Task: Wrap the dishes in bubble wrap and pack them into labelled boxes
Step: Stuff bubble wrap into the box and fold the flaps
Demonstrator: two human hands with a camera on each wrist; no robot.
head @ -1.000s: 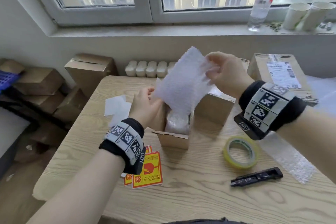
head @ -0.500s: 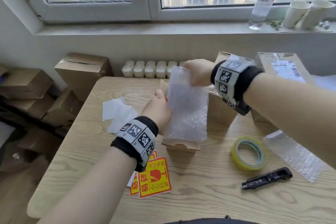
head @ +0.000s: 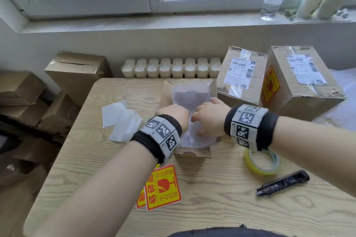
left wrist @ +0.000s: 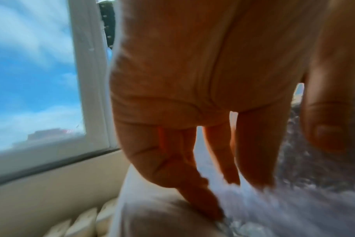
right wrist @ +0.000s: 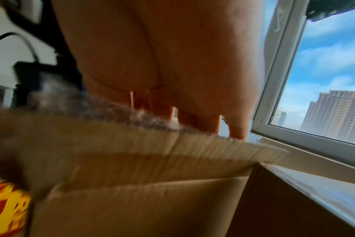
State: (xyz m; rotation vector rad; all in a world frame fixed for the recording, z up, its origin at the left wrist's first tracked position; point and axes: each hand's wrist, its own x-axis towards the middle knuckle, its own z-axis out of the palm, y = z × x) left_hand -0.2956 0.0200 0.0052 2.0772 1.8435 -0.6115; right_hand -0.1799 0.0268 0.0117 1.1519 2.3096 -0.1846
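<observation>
Half a second earlier the bubble wrap sheet (head: 189, 113) had stood upright over the open box (head: 192, 153), lifted at its top by the right hand (head: 209, 119); now it lay flat inside, pushed down by both hands.

Nearest the wearer, at about 6 o'clock on the table (head: 221, 208), lay the fragile stickers (head: 162, 186), not yet stuck on this box. At 4 o'clock sat the tape roll (head: 263, 161) and a black utility knife (head: 283, 183), both untouched.

At the centre, the left hand (head: 173, 114) pressed on the sheet with fingers extended, shown plainly in the left wrist view, where the fingers (left wrist: 253, 152) ran straight down into the wrap and curled round nothing. The right hand pressed alongside it, fingers also reaching down into the box with nothing gripped. Whatever dish lay beneath was hidden (only a darker patch showed through the wrap).

By my judgement this box was at the padding stage: flaps still open, sealing and labelling left to do.

At 9 o'clock lay some loose white paper sheets (head: 121, 119). At 1 and 2 o'clock stood two sealed boxes (head: 240, 75), taped and labelled, the farther one bearing a fragile sticker, so they looked finished. Beyond, at 12 o'clock, ran the radiator (head: 171, 68).
</observation>
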